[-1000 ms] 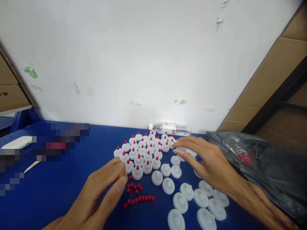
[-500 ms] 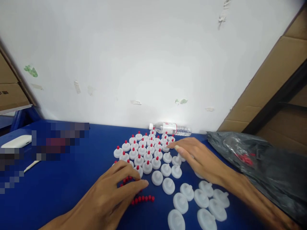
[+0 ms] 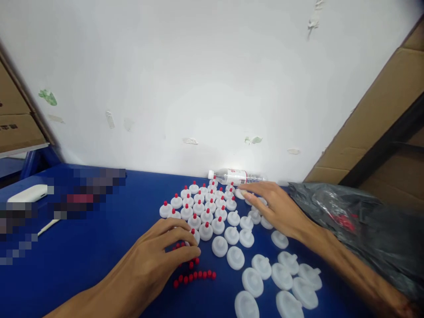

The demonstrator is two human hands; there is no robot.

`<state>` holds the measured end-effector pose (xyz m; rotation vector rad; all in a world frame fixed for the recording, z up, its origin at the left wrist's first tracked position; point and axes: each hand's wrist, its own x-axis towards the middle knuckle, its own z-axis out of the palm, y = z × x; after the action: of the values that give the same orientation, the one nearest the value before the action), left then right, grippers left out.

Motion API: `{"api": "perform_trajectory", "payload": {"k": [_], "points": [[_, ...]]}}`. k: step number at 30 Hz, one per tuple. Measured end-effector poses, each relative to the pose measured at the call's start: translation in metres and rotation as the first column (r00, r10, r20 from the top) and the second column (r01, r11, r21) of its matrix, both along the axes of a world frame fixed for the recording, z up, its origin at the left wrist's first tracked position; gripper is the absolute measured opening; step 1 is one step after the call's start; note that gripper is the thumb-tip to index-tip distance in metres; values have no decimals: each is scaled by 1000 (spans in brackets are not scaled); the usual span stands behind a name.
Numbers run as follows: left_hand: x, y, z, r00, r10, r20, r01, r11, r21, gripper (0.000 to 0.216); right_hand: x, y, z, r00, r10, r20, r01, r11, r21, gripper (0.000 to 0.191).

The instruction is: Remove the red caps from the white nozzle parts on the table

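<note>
My left hand (image 3: pixel 154 254) hovers low over the blue table with its fingers curved and the thumb apart from them. Under its fingertips is a white cone-topped disc (image 3: pixel 193 237) with a red tip, partly hidden. Small red caps (image 3: pixel 200 274) lie in a row beside the thumb, with several more under the hand. My right hand (image 3: pixel 280 210) reaches to the back of the group. Its thumb and index finger close at the top of a white disc (image 3: pixel 240 193), hiding its tip. White discs without red tips (image 3: pixel 236 258) lie around and below this hand.
A clear plastic bottle (image 3: pixel 236 176) lies along the white wall (image 3: pixel 212 88). Grey plastic sheeting (image 3: pixel 377 229) with something red inside sits at the right, near cardboard (image 3: pixel 371 110). A white device (image 3: pixel 28 193) lies at the left of the blue table (image 3: pixel 99 234), beside blurred items.
My right hand has shifted slightly back and right, onto a disc nearer the bottle. My left hand has drawn back a little, showing more red caps. The whole view has shifted slightly.
</note>
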<state>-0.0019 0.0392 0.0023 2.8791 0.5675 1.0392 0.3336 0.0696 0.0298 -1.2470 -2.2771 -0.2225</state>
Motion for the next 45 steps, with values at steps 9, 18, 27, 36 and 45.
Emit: {"api": "perform_trajectory", "payload": {"k": [9, 18, 27, 36, 45], "points": [[-3, 2, -14, 999, 38, 0, -38, 999, -18, 29, -12, -26, 4, 998, 44, 37, -54, 949, 311, 22], [-4, -1, -10, 991, 117, -57, -118, 993, -13, 37, -9, -28, -2, 996, 64, 62, -82, 929, 362, 31], [-1, 2, -20, 990, 132, -41, -134, 989, -58, 33, -10, -30, -2, 991, 102, 84, -123, 943, 310, 24], [-2, 4, -21, 991, 120, -59, -122, 992, -29, 34, -13, -32, -1, 986, 138, 98, -161, 942, 293, 23], [-1, -9, -10, 982, 179, -51, -181, 983, -39, 28, -21, -40, 0, 977, 204, 56, -211, 932, 295, 29]]}}
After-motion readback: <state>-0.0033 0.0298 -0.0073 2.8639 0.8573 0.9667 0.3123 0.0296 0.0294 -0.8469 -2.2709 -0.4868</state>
